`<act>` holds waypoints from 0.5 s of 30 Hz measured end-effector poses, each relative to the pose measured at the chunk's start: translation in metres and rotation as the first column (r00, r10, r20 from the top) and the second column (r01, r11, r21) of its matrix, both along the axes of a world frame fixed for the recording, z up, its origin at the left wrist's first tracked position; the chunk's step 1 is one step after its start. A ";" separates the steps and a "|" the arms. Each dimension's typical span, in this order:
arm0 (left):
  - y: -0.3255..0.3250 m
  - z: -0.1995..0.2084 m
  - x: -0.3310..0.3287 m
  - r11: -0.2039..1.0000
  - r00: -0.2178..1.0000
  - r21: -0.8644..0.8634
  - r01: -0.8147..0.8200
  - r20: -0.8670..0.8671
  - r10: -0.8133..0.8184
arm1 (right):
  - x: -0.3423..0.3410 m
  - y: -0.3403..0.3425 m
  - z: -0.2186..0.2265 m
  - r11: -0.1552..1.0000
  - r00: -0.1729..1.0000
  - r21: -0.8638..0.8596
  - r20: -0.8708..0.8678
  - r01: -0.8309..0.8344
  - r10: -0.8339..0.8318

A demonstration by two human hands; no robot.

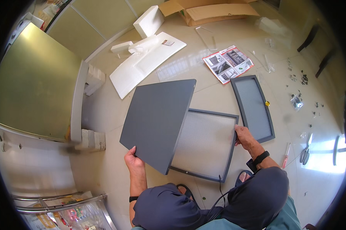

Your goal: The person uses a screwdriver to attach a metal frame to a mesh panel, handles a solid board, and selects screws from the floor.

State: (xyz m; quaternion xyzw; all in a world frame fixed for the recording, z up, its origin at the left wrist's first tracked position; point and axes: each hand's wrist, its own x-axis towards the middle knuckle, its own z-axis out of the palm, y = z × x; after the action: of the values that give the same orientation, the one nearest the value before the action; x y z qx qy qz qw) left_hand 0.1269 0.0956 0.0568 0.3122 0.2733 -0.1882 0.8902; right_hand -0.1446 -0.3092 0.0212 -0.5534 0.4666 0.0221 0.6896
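My left hand (134,158) is closed on the lower left edge of a flat dark grey panel (155,122), thumb on its face. The panel is tilted and covers the left part of a dark-framed panel with a ribbed translucent pane (207,142). On that framed panel's right edge, my right hand (244,136) is closed, its fingertips partly hidden by the frame. Just right of it a smaller framed panel (253,109) with a yellow round knob (267,103) lies on the floor. Whether the two larger panels touch, I cannot tell.
Beyond the panels are a white foam sheet (146,65), a printed leaflet (228,63) and an open cardboard box (221,12). To the right lie scissors (305,153), a red screwdriver (286,155) and scattered small hardware (304,79). A metal rack (61,205) stands lower left.
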 end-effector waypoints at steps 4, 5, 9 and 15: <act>0.007 -0.005 -0.002 0.998 0.998 -0.022 0.051 0.025 -0.051 | 0.000 0.002 -0.006 1.000 1.000 0.018 0.016 0.018 -0.018; 0.007 -0.006 -0.002 0.998 0.998 -0.014 0.065 0.012 -0.065 | 0.000 0.002 -0.007 0.999 0.999 0.031 0.037 0.029 -0.031; 0.011 -0.010 0.000 0.997 0.997 0.000 0.076 -0.004 -0.076 | -0.001 0.003 -0.005 0.998 0.999 0.051 0.044 0.019 -0.022; 0.017 -0.025 0.011 0.995 0.999 0.101 -0.003 -0.033 0.006 | -0.018 -0.008 -0.027 0.969 0.975 0.239 0.189 0.068 -0.115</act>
State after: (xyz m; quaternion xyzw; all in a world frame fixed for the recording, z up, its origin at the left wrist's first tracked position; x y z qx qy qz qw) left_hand 0.1380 0.1130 0.0323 0.3528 0.2977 -0.1772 0.8692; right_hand -0.1624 -0.3175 -0.0060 -0.4467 0.4137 -0.0122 0.7932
